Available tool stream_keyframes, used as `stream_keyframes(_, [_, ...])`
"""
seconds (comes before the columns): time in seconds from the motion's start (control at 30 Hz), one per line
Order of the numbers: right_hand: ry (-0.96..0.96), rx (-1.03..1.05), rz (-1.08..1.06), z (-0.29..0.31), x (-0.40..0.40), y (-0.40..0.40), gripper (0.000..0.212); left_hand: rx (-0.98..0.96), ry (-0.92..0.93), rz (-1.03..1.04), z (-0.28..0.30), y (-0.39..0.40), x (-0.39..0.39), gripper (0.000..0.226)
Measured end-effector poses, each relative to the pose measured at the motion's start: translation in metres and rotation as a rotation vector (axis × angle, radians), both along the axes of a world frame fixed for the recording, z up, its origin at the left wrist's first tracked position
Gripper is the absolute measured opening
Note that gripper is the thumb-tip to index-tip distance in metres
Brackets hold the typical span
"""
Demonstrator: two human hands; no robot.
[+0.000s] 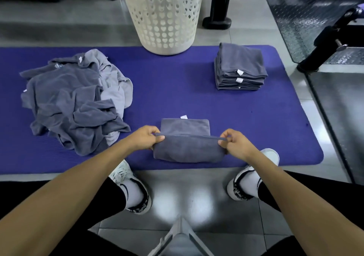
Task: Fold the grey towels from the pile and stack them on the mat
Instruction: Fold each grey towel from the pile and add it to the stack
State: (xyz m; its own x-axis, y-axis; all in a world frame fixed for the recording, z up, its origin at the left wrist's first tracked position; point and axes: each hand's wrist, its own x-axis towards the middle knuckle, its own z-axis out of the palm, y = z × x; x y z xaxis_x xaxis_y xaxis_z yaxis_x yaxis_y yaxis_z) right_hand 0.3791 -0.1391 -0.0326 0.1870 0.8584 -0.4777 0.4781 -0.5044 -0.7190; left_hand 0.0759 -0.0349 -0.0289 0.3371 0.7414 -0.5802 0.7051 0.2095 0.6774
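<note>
A grey towel lies partly folded on the near edge of the purple mat. My left hand pinches its lifted edge at the left corner and my right hand pinches the same edge at the right corner. A white tag shows at the towel's far side. A loose pile of grey towels sits on the mat's left part. A neat stack of folded grey towels stands at the mat's far right.
A white perforated laundry basket stands at the mat's far edge, centre. Black gym equipment and a checker-plate floor lie to the right. My two shoes rest on the grey tiles just before the mat.
</note>
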Motion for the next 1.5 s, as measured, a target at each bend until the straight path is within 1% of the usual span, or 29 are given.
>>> stream_keyframes(0.2, [-0.047,-0.018,-0.108,-0.031,0.002,0.041,0.02,0.042,-0.007,0.183,-0.035,0.031,0.011,0.016])
stream_keyframes(0.33, [-0.097,-0.021,-0.11,-0.056,0.011,0.077,0.021,0.067,0.058,0.242,-0.062,0.059,0.028,0.016])
stream_keyframes(0.43, [-0.108,-0.061,-0.081,-0.082,0.018,0.106,0.012,0.01,0.092,0.233,-0.088,0.087,0.036,0.014])
stream_keyframes(0.57, [-0.162,-0.139,-0.032,-0.117,0.03,0.149,0.011,0.004,0.157,0.21,-0.126,0.126,0.039,0.014])
stream_keyframes(0.7, [-0.206,-0.261,0.086,-0.137,0.037,0.176,0.011,0.047,0.36,0.069,-0.146,0.145,0.05,0.018])
stream_keyframes(0.77, [-0.185,-0.308,0.104,-0.142,0.04,0.183,0.011,-0.041,0.436,0.026,-0.145,0.156,0.059,0.02])
stream_keyframes(0.83, [-0.151,-0.33,0.084,-0.143,0.041,0.187,0.014,-0.172,0.489,-0.008,-0.141,0.168,0.062,0.023])
stream_keyframes(0.9, [-0.114,-0.33,0.057,-0.143,0.042,0.188,0.02,-0.289,0.504,-0.019,-0.137,0.175,0.06,0.021])
stream_keyframes(0.97, [-0.098,-0.332,0.064,-0.141,0.04,0.188,0.022,-0.364,0.504,-0.038,-0.134,0.175,0.056,0.021])
stream_keyframes(1.0, [-0.102,-0.335,0.08,-0.14,0.039,0.188,0.021,-0.364,0.499,-0.05,-0.135,0.173,0.054,0.021])
stream_keyframes(1.03, [-0.11,-0.338,0.095,-0.14,0.038,0.188,0.02,-0.323,0.485,-0.057,-0.136,0.169,0.052,0.022])
stream_keyframes(1.13, [-0.13,-0.355,0.098,-0.14,0.036,0.189,0.017,-0.067,0.412,0.012,-0.144,0.158,0.049,0.022])
stream_keyframes(1.2, [-0.137,-0.374,0.092,-0.141,0.035,0.19,0.019,0.043,0.354,0.054,-0.147,0.152,0.046,0.027])
stream_keyframes(1.27, [-0.128,-0.393,0.099,-0.14,0.033,0.191,0.021,0.043,0.287,0.006,-0.146,0.149,0.047,0.032])
stream_keyframes(1.33, [-0.106,-0.414,0.127,-0.139,0.031,0.192,0.02,-0.003,0.275,-0.09,-0.143,0.151,0.051,0.038])
stream_keyframes(1.4, [-0.082,-0.427,0.156,-0.138,0.032,0.191,0.017,-0.04,0.32,-0.182,-0.139,0.154,0.054,0.041])
stream_keyframes(1.5, [-0.048,-0.454,0.268,-0.126,0.037,0.193,0.015,-0.041,0.417,-0.348,-0.131,0.16,0.062,0.034])
